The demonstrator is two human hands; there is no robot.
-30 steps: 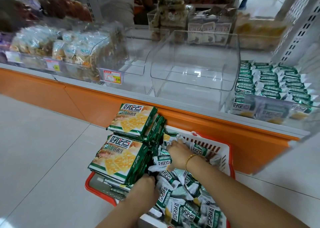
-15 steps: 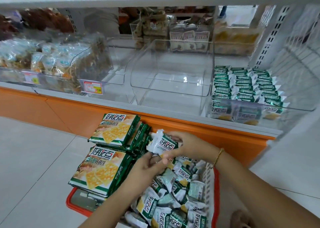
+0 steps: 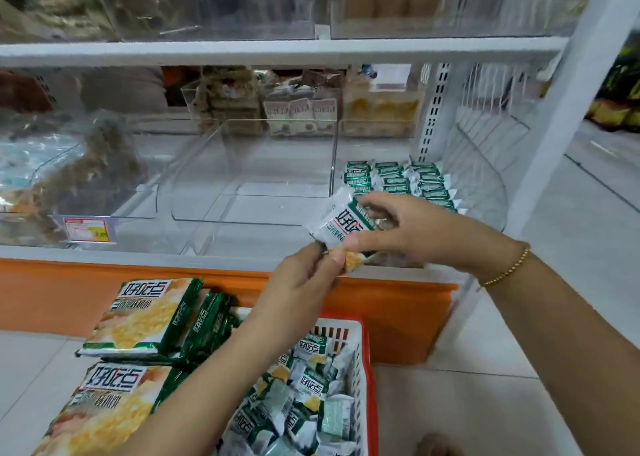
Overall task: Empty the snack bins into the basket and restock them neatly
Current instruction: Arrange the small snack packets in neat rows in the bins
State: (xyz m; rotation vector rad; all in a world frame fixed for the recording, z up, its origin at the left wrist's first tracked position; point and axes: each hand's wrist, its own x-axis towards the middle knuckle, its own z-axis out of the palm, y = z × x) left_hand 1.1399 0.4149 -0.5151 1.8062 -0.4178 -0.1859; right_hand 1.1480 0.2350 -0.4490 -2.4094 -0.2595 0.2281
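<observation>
A small green-and-white snack packet is held in the air in front of the shelf's front edge, above the basket's far end and just before the front left corner of the right-hand bin. Its long axis stands steeply and leans: the white crimped end points up and left toward the empty clear bin, and the yellow-printed end points down. The printed face is toward the camera, with the lettering turned sideways.

The left grip pinches the lower, yellow end between thumb and fingers. The right grip is curled on the packet's right edge, with a gold bracelet at that wrist.

Below, the basket, white lattice with an orange rim, holds a loose heap of small packets. Two stacks of large packs lie flat along its left side, overhanging the edge.

On the shelf, the right-hand bin holds neat rows of the same packets, long axes across. A price tag sits at the shelf's front edge, further left
</observation>
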